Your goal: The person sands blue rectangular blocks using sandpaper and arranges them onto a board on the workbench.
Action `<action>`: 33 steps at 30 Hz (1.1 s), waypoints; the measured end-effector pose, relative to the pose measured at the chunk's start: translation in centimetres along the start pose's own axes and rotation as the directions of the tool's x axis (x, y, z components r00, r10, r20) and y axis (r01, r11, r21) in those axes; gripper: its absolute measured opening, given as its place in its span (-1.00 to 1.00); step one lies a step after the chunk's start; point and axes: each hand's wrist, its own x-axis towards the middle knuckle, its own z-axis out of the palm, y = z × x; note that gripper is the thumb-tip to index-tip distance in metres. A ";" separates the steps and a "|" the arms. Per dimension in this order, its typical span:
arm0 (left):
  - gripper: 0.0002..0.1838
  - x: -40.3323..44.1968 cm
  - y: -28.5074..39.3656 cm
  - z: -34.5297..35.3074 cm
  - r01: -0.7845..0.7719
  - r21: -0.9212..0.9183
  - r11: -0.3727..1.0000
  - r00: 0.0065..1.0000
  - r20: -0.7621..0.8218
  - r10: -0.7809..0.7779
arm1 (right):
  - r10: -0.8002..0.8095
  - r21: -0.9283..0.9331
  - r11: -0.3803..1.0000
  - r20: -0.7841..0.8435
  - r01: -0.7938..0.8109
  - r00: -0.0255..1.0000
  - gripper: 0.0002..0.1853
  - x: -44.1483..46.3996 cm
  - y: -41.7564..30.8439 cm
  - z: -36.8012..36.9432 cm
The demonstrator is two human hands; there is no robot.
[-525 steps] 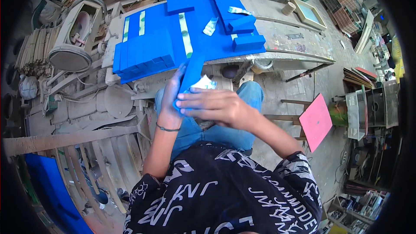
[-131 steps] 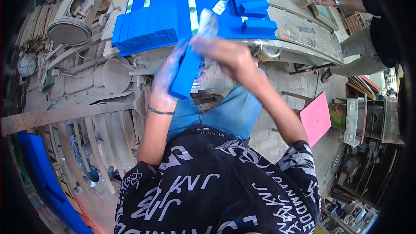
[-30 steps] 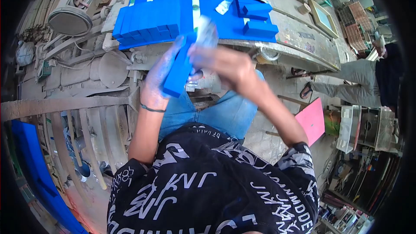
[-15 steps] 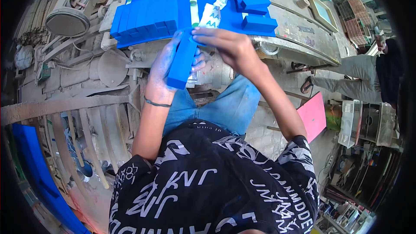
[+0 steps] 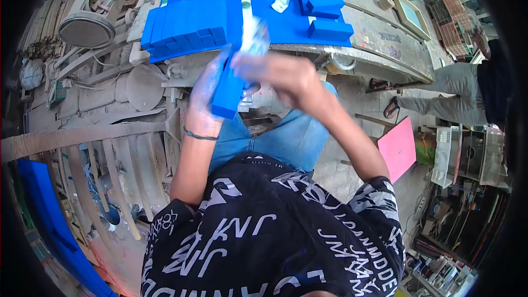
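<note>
My left hand point(image 5: 202, 94) is wrapped round a long blue block point(image 5: 226, 98), its near end tilted down toward my lap. Blue dust or paint coats the fingers and palm. My right hand point(image 5: 294, 80), smeared by motion, has its fingers closed over the block's upper end. From these fingers sticks up a blurred piece of white printed paper point(image 5: 257, 36), like the back of sandpaper. Close beyond the hands, a blue board point(image 5: 234, 19) carries a stack of blue blocks point(image 5: 184, 25) on its left and more blue blocks point(image 5: 330, 30) on its right.
A loose printed scrap point(image 5: 282, 1) and pale printed strips point(image 5: 246, 0) lie on the blue board. It rests on a worn wooden bench point(image 5: 385, 49). A pink panel point(image 5: 397, 147) stands at my right. Another person point(image 5: 459, 96) is at far right. A wooden slatted frame point(image 5: 82, 137) is left.
My right hand has moved slightly down and left along the block, and the printed paper has shifted left with it. The left hand holds the block almost in place.
</note>
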 end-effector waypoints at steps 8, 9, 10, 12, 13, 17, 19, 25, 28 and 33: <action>-0.65 -0.4 -0.2 -1.3 -0.024 0.139 0.990 0.960 -0.274 0.062 | -0.004 -0.024 1.000 -0.044 0.003 0.999 -0.46 -0.2 0.2 0.7; -0.66 0.5 -0.6 -1.2 -0.075 0.116 0.990 0.987 -0.135 0.090 | 0.002 -0.219 0.976 -0.039 -0.011 0.999 -0.45 0.1 1.3 0.0; -0.67 0.3 -1.0 -0.7 -0.063 0.136 0.989 0.936 -0.335 0.106 | 0.012 -0.156 0.988 -0.049 -0.020 0.999 -0.45 -0.2 0.8 0.4; -0.68 0.6 -1.1 2.1 -0.062 0.168 0.984 0.847 -0.512 0.140 | -0.068 -0.137 0.988 -0.004 0.067 0.998 -0.46 -0.2 -1.6 1.0; -0.67 0.7 -1.5 3.2 -0.141 0.109 0.984 0.777 -0.604 0.179 | -0.069 -0.131 0.989 -0.006 0.067 0.998 -0.46 0.0 -1.6 0.9; -0.64 0.7 -0.5 -1.0 -0.050 0.082 0.995 0.980 -0.189 0.065 | 0.014 -0.190 0.982 -0.010 -0.016 1.000 -0.42 0.2 0.7 -0.1; -0.64 0.4 -0.4 -0.6 -0.035 0.129 0.991 0.950 -0.303 0.072 | -0.056 -0.139 0.989 0.025 0.059 0.998 -0.45 -0.3 -1.4 0.5; -0.66 0.5 -1.2 -0.5 -0.022 0.251 0.968 0.860 -0.489 0.146 | 0.061 -0.171 0.983 -0.003 -0.061 0.998 -0.47 -0.6 0.2 0.3; -0.66 0.3 -1.6 0.3 -0.040 0.281 0.959 0.694 -0.683 0.229 | -0.071 -0.099 0.992 0.084 0.079 0.994 -0.47 -0.5 -2.8 1.0; -0.69 0.7 -1.7 -0.6 -0.081 0.128 0.988 0.964 -0.243 0.110 | 0.098 -0.183 0.978 -0.017 -0.099 0.995 -0.51 -0.7 0.3 0.6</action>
